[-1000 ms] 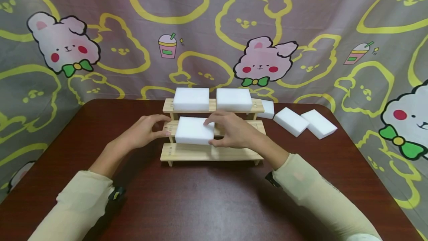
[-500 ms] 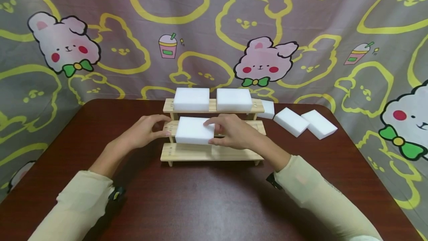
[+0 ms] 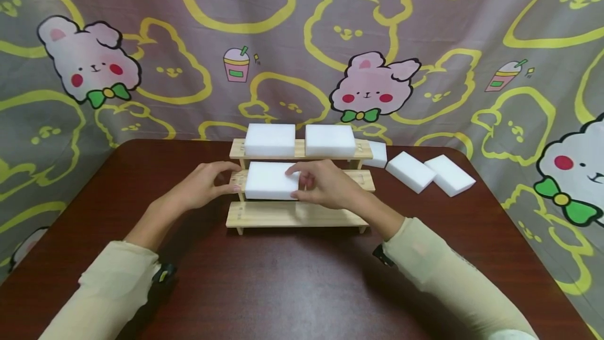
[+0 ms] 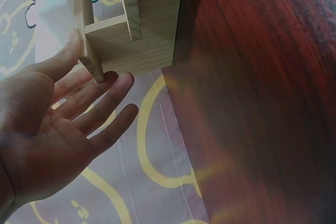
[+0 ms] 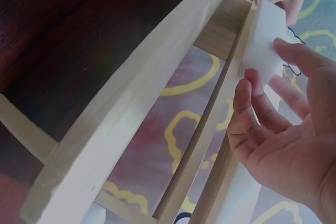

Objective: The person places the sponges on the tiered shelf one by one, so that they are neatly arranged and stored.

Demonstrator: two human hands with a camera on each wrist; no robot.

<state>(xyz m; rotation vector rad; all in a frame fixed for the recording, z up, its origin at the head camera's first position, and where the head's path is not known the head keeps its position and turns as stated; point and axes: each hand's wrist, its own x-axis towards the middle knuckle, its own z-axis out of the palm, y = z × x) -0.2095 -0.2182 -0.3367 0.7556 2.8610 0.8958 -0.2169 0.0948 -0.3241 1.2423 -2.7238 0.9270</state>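
In the head view a three-tier wooden display stand point(image 3: 297, 215) stands on the table. On its middle tier, toward the left end, lies a white sponge block point(image 3: 270, 179). My right hand point(image 3: 327, 185) pinches the block's right end, thumb low at the front and fingers at the top; the right wrist view shows the thumb point(image 5: 296, 56) on the block and the other fingers curled beside it. At the left end of the middle tier, my left hand point(image 3: 203, 185) holds the wood between thumb and fingers. In the left wrist view its outer fingers point(image 4: 113, 124) spread below the board's end.
Two more white blocks sit on the top tier, a left one point(image 3: 270, 139) and a right one point(image 3: 330, 139). Several others lie on the dark red table point(image 3: 264, 287) to the right, one block point(image 3: 410, 172) angled. A patterned cloth point(image 3: 292, 41) hangs behind.
Over the last half second the right hand has shifted the block slightly back and to the left on the middle tier. The left hand stays in place.
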